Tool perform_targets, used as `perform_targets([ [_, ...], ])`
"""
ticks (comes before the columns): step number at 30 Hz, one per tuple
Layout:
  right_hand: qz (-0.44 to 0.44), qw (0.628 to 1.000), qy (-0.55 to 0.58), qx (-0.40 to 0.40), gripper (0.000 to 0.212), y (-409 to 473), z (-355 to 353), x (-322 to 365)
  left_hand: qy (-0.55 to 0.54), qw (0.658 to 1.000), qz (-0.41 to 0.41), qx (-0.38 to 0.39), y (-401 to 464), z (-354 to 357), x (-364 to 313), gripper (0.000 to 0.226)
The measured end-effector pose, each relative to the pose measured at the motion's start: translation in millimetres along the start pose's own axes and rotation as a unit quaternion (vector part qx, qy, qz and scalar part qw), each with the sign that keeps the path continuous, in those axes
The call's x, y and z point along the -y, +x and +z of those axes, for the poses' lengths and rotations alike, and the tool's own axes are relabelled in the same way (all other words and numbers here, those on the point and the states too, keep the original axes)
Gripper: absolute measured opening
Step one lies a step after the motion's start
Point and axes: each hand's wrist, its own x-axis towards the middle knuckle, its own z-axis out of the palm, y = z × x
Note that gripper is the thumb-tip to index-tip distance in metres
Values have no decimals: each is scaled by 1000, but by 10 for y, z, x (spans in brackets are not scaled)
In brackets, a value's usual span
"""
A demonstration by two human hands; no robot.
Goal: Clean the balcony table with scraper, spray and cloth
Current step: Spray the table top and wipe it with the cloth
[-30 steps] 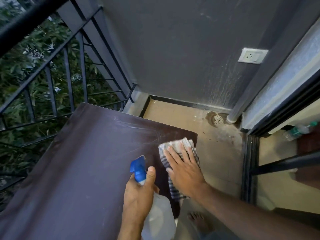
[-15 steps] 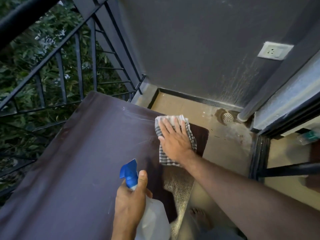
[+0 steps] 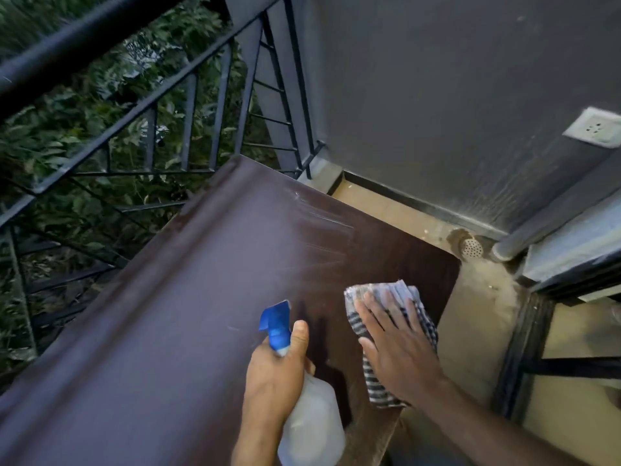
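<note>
Two hands: both are busy, well apart from each other, each with its own tool.
Right hand: my right hand (image 3: 400, 348) lies flat with straight fingers on the checked cloth (image 3: 389, 297) and presses it against the table top. I keep the palm wide so the cloth stays spread and takes more surface in one pass.
Left hand: my left hand (image 3: 275, 375) is curled around the neck of the spray bottle (image 3: 309, 425), thumb up beside the blue nozzle (image 3: 275, 322). I hold it lifted above the table, pointing away from me, so I can wet the next patch without putting the cloth down.
Cloth position: near the right edge of the table, at the corner close to me.
Table: the dark brown balcony table (image 3: 188, 314) runs along the railing (image 3: 188, 95); pale smears (image 3: 322, 220) show at its far end, so I judge that part is not wiped yet.
Scraper: I cannot see it in this view.
Around: a floor drain (image 3: 472, 247) and a wall socket (image 3: 596, 131) are on the right, beyond the table.
</note>
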Motion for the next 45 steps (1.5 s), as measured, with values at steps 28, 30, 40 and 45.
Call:
perform_targets([
  [28, -167, 986, -23, 5, 70, 765, -190, -11, -78, 995, -27, -55, 595, -176, -413, 38],
  [30, -203, 978, -46, 9, 77, 650, -171, -19, -77, 996, -25, -46, 649, -140, -494, 35],
  [40, -233, 972, 11, 7, 77, 1099, -206, -22, -46, 998, -38, -23, 946, 46, -771, 46],
  [45, -151, 988, 30, 21, 65, 2376, -353, 196, -63, 997, -37, -40, 995, 36, -826, 36],
])
